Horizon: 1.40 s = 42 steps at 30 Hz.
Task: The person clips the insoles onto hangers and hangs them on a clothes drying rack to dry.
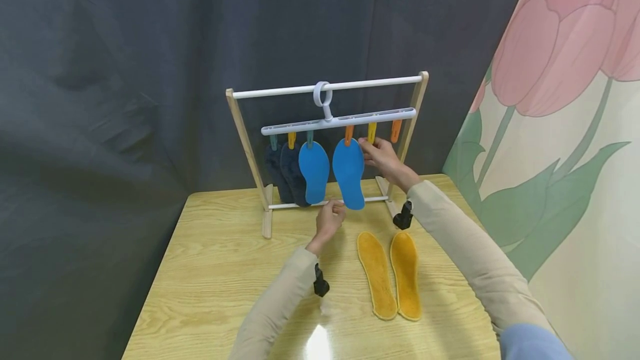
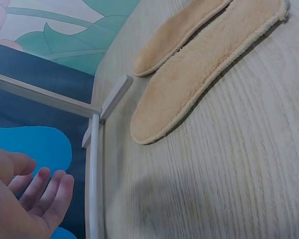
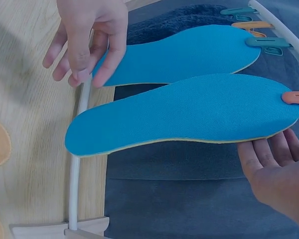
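Note:
Two blue insoles hang from a white clip hanger. The left blue insole is held by a teal clip, the right blue insole by an orange clip. My right hand is at the upper right edge of the right insole; in the right wrist view its extended fingers reach behind that edge. Below the insoles my left hand hangs with loosely bent fingers, nothing between them. Two dark fuzzy insoles hang at the left from teal and yellow clips.
A wooden rack with a white top rod carries the hanger. A yellow clip and another orange clip hang at the right with no insole. Two orange-yellow fuzzy insoles lie side by side on the wooden table.

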Tool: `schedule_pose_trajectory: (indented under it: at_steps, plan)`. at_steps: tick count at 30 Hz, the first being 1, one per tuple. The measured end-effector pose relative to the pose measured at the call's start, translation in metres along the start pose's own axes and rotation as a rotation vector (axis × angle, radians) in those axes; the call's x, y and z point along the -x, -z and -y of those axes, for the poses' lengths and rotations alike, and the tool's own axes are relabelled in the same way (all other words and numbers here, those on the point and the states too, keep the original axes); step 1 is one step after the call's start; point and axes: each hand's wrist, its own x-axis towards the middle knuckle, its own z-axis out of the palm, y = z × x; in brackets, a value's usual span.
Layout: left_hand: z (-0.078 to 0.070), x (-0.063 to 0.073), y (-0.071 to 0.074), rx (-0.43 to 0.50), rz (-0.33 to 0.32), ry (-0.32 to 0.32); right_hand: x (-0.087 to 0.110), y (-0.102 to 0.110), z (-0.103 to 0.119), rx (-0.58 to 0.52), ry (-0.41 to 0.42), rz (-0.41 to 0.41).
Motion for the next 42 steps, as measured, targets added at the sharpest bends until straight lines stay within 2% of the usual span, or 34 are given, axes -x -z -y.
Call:
schedule_pose_trajectory:
  at_steps: [6,10,14,21,29,35,42]
  plan:
    - [-0.001,0.001,0.003,-0.006,0.025,0.069,0.002,0.001,0.002,0.007,0.046,0.006]
    - [0.002,0.003,0.002,-0.008,0.033,0.084,0.005,0.001,0.005,0.002,0.067,0.001]
    - [0.005,0.005,-0.001,0.006,0.037,0.102,0.005,0.002,0.006,-0.002,0.059,-0.001]
    - [0.006,0.011,-0.007,0.030,0.041,0.170,0.003,0.002,0.008,-0.024,0.031,-0.022]
    - [0.011,0.016,-0.012,-0.037,0.060,0.156,0.004,0.003,0.013,-0.045,0.045,-0.017]
    - [0.018,0.020,-0.013,-0.047,0.054,0.157,0.007,0.005,0.018,-0.071,0.032,0.009]
    - [0.024,0.024,-0.017,-0.089,0.063,0.156,0.005,0.007,0.016,-0.066,0.047,-0.005]
